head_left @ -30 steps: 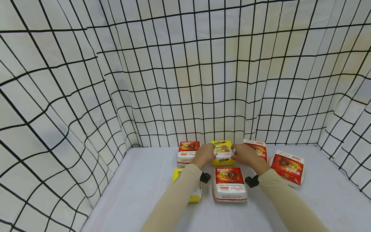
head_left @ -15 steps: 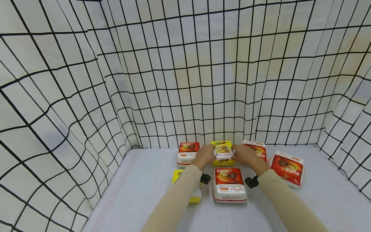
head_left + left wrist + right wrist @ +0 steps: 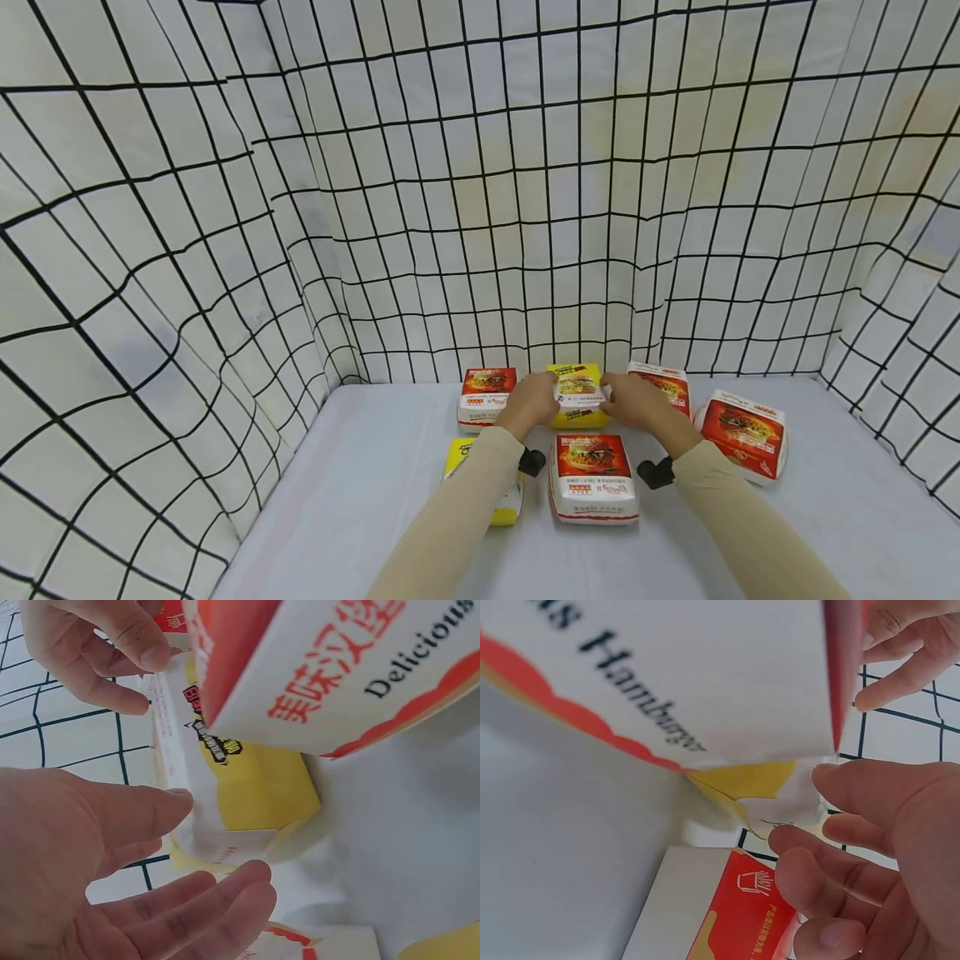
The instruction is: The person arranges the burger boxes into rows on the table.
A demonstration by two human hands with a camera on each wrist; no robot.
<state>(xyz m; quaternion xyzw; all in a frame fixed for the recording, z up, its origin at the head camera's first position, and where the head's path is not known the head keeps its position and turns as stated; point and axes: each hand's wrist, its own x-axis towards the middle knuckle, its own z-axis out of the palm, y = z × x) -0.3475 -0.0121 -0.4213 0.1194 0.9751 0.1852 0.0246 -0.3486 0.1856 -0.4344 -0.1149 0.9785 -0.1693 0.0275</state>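
Note:
A yellow-and-white burger box (image 3: 579, 408) rests on the table in the back row, between my hands. My left hand (image 3: 531, 402) is at its left side; in the left wrist view its thumb reaches the box edge and its other fingers are loosely extended. On the opposite side is my right hand (image 3: 637, 400), its thumb and index fingertip by the box corner in the right wrist view, fingers relaxed. Whether the fingertips touch the box is hard to tell. Just in front, a red-and-white burger box (image 3: 592, 479) sits between the wrists.
Left of the hands stands a red burger box (image 3: 487, 392); nearer, another yellow box (image 3: 506, 504) is partly hidden by the left sleeve. Two red boxes, one behind the right hand (image 3: 671, 387) and one tilted (image 3: 742, 433), lie right. Black-gridded white walls (image 3: 495, 250) surround the table.
My right hand has shifted very slightly right, a little away from the yellow box. The left hand and the boxes stay in place.

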